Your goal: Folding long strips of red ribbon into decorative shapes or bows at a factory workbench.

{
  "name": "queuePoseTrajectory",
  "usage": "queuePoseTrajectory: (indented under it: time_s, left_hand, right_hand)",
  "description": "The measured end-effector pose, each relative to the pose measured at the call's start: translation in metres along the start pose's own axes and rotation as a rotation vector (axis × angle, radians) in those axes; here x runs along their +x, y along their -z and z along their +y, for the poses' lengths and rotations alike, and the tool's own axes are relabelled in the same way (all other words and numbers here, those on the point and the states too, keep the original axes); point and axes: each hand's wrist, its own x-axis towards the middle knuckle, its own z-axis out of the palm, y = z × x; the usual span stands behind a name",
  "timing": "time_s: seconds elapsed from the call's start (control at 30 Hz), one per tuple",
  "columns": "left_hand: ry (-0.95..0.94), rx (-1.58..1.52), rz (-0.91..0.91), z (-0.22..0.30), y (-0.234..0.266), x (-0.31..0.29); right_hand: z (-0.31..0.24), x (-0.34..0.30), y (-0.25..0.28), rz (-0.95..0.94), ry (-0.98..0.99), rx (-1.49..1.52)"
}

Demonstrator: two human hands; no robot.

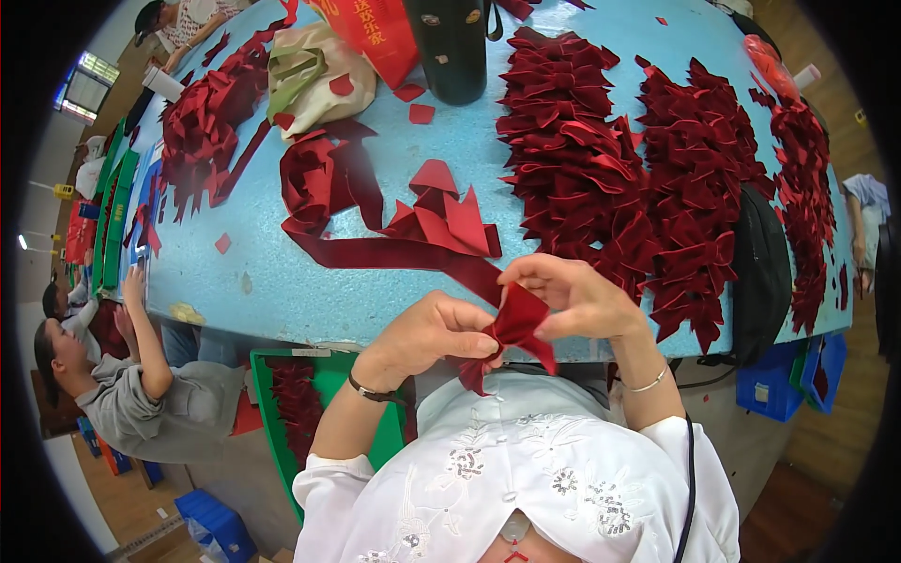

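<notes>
"Pinching right at the gathered middle, that's the left hand (427, 336), thumb and forefinger closed on a dark red velvet bow (519, 319)!"

"And it's held over the near edge of the surface (300, 305), close to the middle of that edge. What about the right hand (591, 300)?"

"Curled fingertips at the upper side of the loop, thumb spread away from them lower down. How firmly they grip, I can't tell."

"There's a long ribbon (385, 255) too, curving across the surface and leading up to the bow. Joined on?"

"Looks that way, but the fingers crowd the spot, so no certain call."

"How would you play it?"

"I'd want that left pinch tight: if the centre loosens, the folds would likely slip. Let the right hand ease the loop full by its edges, without squashing the velvet, and check the tails sit evenly."

"And the ribbon?"

"Best slack and flat; a twist could drag the bow askew. For matching shape, look at those rows of bows (563, 159), packed from the far edge toward the near right corner!"
</notes>
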Motion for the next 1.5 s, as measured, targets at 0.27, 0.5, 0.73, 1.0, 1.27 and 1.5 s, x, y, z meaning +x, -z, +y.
queuePoseTrajectory:
  time_s: [0.27,0.5,0.73,1.0,1.27,1.5]
  left_hand:
    - [-0.149,0.048,0.144,-0.005,-0.005,0.008]
    - [-0.233,0.022,0.217,-0.012,-0.015,0.014]
    - [-0.255,0.035,0.221,-0.014,-0.021,0.014]
    - [-0.333,0.091,0.384,-0.025,-0.015,0.017]
    - [-0.412,-0.245,0.404,-0.022,-0.031,0.016]
    - [-0.280,-0.149,0.270,-0.029,-0.026,0.009]
  right_hand:
    - [-0.009,-0.001,-0.009,0.282,-0.020,0.256]
    - [0.003,0.001,-0.011,0.384,-0.069,0.068]
    - [-0.001,0.005,-0.029,0.410,-0.080,0.198]
    - [0.001,-0.002,-0.033,0.385,-0.070,0.045]
    - [0.011,-0.002,-0.040,0.510,0.056,0.229]
    - [0.007,-0.002,-0.048,0.515,0.128,0.178]
